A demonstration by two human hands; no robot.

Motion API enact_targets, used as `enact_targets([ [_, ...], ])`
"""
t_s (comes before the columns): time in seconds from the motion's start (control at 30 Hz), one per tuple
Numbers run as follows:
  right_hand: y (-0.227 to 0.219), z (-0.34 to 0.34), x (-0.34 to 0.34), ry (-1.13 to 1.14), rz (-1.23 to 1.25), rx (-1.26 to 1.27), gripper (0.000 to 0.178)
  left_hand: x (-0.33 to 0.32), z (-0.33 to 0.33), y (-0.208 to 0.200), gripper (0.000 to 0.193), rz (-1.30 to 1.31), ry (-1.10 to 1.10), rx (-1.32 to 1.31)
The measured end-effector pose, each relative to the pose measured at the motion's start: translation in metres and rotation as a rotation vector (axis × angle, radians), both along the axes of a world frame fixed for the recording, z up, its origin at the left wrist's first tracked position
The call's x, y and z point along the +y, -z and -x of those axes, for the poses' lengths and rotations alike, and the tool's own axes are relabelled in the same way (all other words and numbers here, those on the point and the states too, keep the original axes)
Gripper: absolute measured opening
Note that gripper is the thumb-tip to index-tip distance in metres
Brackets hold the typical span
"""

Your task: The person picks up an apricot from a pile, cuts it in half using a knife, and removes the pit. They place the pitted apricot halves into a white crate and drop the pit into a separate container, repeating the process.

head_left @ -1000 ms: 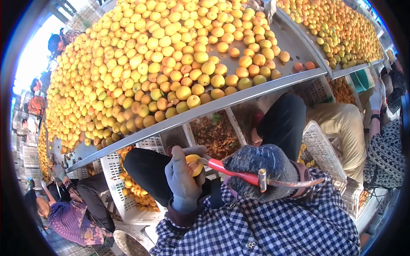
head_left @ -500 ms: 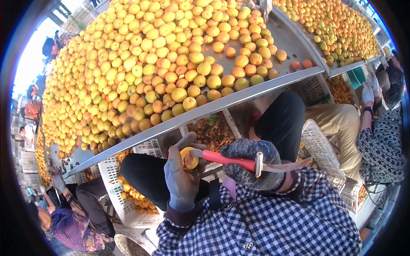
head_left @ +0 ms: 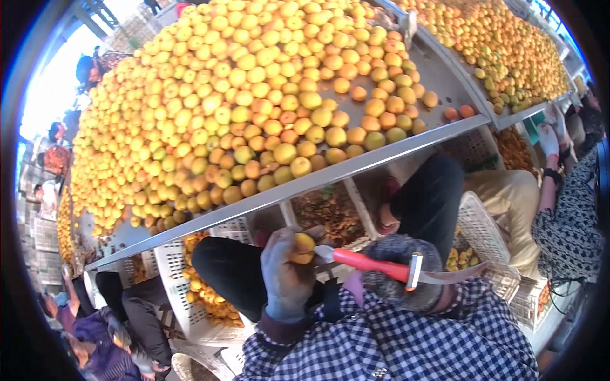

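Note:
My left hand [head_left: 286, 279], in a pale, stained glove, is closed round a yellow-orange apricot [head_left: 303, 248] above my lap. My right hand [head_left: 399, 293], in a dark grey knit glove, grips the red handle of a pitting knife [head_left: 370, 263]. A short rounded metal tip points left from the handle, close beside the apricot; whether it touches is hard to tell. From the handle's other end, past a metal collar, a longer curved blade sticks out to the right. Both hands are below the edge of a metal table [head_left: 356, 166] heaped with whole apricots [head_left: 216, 108].
White crate [head_left: 173, 279] at my left holds orange fruit pieces. Under the table edge, another crate contains brownish scraps [head_left: 327, 216]. A tilted white crate [head_left: 478, 219] stands right of my knee. Co-workers sit close on both sides, one in a patterned sleeve [head_left: 569, 219].
The tool's tip was against the apricot's exposed inside; now it sits at the fruit's right side, and the fruit appears turned. The whole view has shifted slightly.

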State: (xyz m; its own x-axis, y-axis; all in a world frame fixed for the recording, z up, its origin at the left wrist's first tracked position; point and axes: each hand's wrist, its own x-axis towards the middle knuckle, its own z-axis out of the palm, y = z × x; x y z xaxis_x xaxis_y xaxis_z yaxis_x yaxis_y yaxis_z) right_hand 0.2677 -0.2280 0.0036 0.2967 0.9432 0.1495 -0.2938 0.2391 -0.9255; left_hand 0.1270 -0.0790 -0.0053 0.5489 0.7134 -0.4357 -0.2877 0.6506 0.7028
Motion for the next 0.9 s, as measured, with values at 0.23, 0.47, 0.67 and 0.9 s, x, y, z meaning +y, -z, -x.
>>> enact_targets([
  [0.23,0.019,0.019,-0.057,0.053,0.024,-0.087,0.037,0.003,0.007,-0.005,0.035,-0.099,0.000,-0.001],
  [0.47,0.012,0.033,0.004,0.119,0.026,-0.171,0.038,-0.003,0.016,-0.006,0.026,-0.074,0.068,-0.071],
  [0.67,0.014,0.033,0.004,0.149,0.028,-0.233,0.038,-0.017,0.009,-0.007,0.040,-0.348,-0.015,0.044],
  [0.9,-0.008,0.019,0.009,-0.012,0.133,-0.248,0.033,-0.007,0.026,0.002,0.065,-0.175,0.229,0.195],
])
